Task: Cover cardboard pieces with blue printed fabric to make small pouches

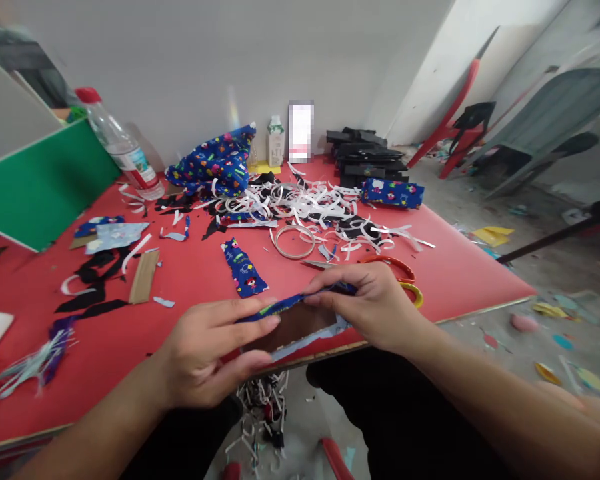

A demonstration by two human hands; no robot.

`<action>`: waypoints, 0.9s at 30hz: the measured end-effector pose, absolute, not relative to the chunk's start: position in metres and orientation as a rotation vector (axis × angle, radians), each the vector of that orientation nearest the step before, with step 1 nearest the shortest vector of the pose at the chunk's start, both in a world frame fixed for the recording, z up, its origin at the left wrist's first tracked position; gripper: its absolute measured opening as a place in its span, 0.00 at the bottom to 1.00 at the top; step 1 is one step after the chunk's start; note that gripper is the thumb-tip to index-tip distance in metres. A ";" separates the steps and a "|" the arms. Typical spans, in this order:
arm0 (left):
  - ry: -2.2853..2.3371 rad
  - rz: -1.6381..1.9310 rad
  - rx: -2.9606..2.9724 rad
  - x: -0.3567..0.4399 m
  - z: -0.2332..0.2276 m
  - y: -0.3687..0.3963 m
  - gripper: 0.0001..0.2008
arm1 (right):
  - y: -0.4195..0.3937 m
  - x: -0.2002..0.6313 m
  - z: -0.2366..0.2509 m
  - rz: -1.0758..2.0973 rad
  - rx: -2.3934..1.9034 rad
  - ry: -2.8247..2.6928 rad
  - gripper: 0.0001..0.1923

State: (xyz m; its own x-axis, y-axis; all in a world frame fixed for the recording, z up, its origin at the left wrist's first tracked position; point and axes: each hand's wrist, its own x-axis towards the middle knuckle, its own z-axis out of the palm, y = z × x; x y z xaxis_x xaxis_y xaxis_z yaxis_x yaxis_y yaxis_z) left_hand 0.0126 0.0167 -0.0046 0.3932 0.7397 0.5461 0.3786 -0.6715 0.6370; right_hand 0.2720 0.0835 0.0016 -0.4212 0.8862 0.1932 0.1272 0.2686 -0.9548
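Between my two hands, at the table's front edge, is a brown cardboard piece (305, 327) with blue patterned fabric along its far edge and pale fabric backing along its near edge. My left hand (205, 347) grips its left end, fingers over the blue edge and thumb below. With thumb and fingertips together, my right hand (375, 300) pinches the blue edge on the right. Scissors (413, 293) with orange and yellow handles lie just behind my right hand, partly covered by it. A blue patterned fabric scrap (245, 267) lies flat beyond my left hand.
Tangled white strips (310, 203) and a tape roll (294, 241) lie mid-table. Behind are crumpled blue fabric (213, 163), a bottle (130, 157), a carton (275, 140), a phone (301, 130) and a black stack (367, 157). A folded blue bundle (393, 193) sits right.
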 end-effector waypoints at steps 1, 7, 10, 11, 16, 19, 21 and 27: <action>0.977 1.227 2.059 0.014 -0.005 0.015 0.15 | 0.083 0.273 0.003 1.193 -0.906 -1.791 0.06; 1.081 0.916 1.139 0.030 -0.003 0.024 0.26 | 0.079 0.273 0.004 0.950 -0.662 -2.034 0.09; 1.083 0.741 1.293 0.033 -0.004 0.028 0.22 | 0.081 0.275 0.002 0.856 -0.666 -2.054 0.09; 1.075 0.726 1.342 0.034 -0.005 0.029 0.20 | 0.083 0.277 0.001 0.842 -0.683 -2.049 0.09; 0.973 0.731 1.406 0.036 -0.009 0.025 0.18 | 0.088 0.280 -0.003 0.918 -0.766 -2.048 0.08; 1.015 0.776 1.350 0.038 -0.013 0.022 0.17 | 0.090 0.276 -0.006 1.066 -0.893 -1.965 0.03; 1.043 0.840 1.246 0.041 -0.017 0.021 0.16 | 0.093 0.275 -0.007 1.266 -0.960 -1.817 0.19; 0.959 0.919 0.881 0.048 -0.032 0.023 0.16 | 0.105 0.288 -0.012 1.799 -0.866 -1.710 0.46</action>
State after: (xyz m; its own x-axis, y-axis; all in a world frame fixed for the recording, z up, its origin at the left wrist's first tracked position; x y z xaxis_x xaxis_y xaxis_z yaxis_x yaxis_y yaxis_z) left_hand 0.0475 0.0225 -0.0320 0.2896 0.9167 -0.2754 -0.2367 0.3474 0.9074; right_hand 0.2876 0.1049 -0.0118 -0.6682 0.7368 -0.1029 0.0654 -0.0795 -0.9947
